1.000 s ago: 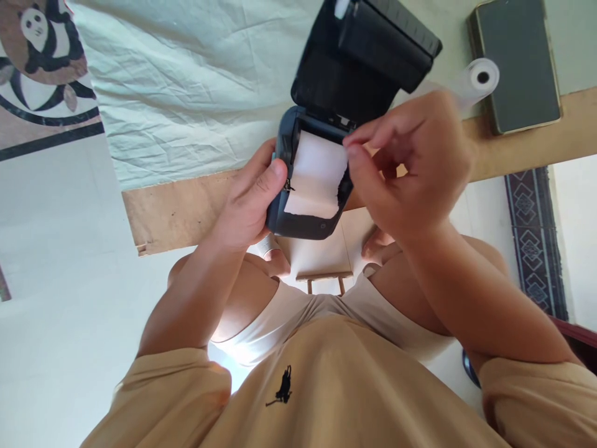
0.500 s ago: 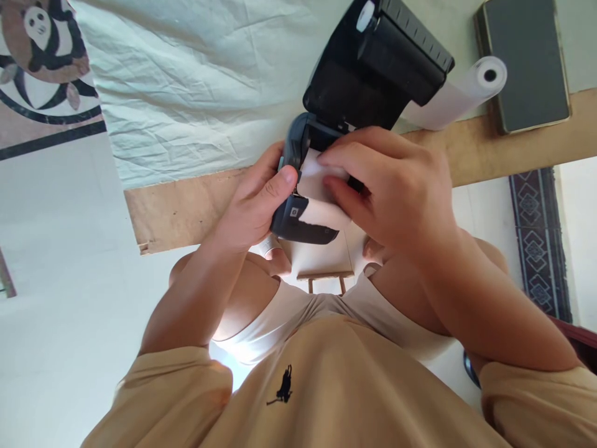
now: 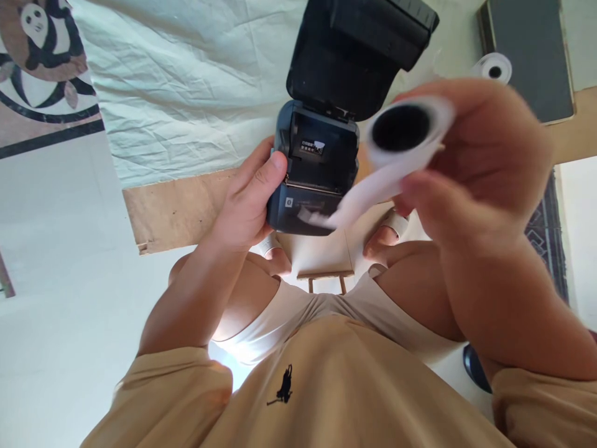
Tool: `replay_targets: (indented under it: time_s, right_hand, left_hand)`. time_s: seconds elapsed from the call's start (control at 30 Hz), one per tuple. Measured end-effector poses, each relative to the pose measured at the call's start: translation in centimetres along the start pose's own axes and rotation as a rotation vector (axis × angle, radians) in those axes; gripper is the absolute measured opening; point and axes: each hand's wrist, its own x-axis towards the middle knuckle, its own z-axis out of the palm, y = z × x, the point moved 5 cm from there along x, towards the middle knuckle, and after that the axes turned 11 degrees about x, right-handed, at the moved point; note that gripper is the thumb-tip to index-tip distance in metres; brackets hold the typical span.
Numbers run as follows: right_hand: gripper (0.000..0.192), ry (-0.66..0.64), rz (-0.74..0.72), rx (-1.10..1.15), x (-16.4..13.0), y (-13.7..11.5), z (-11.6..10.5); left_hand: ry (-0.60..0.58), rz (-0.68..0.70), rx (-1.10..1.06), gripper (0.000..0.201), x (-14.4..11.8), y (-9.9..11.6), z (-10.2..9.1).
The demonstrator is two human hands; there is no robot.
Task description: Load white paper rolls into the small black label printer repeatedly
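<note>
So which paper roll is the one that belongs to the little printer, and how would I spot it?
Start at the dark printer with its lid flipped up, gripped by the left hand. Just to its right, the right hand holds a nearly used-up paper roll, its strip trailing down toward the printer's front. Unlike the other roll lying on the table beside the dark tablet, this one is held up and shows a wide dark hollow core.

matt plastic printer [image 3: 317, 168], white paper roll [image 3: 403, 134]

A home, by the look of it — a panda-patterned mat [image 3: 40, 56], a wrinkled cloth [image 3: 186, 81] over a bare wooden tabletop [image 3: 177, 208], tiled floor [image 3: 60, 261] — nothing industrial.
</note>
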Motion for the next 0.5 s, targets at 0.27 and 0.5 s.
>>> replay_targets:
  time_s: [0.27,0.5]
  right_hand:
    - [0.027,0.161,0.166,-0.185,-0.8,5.1,-3.2]
    - [0.028,0.181,-0.061,-0.778,-0.7,3.7,-3.7]
  left_hand:
    - [-0.020,-0.005,-0.110,0.042,0.4,-0.6,0.1]
    - [-0.001,-0.033,-0.083,0.045,0.3,-0.4,0.4]
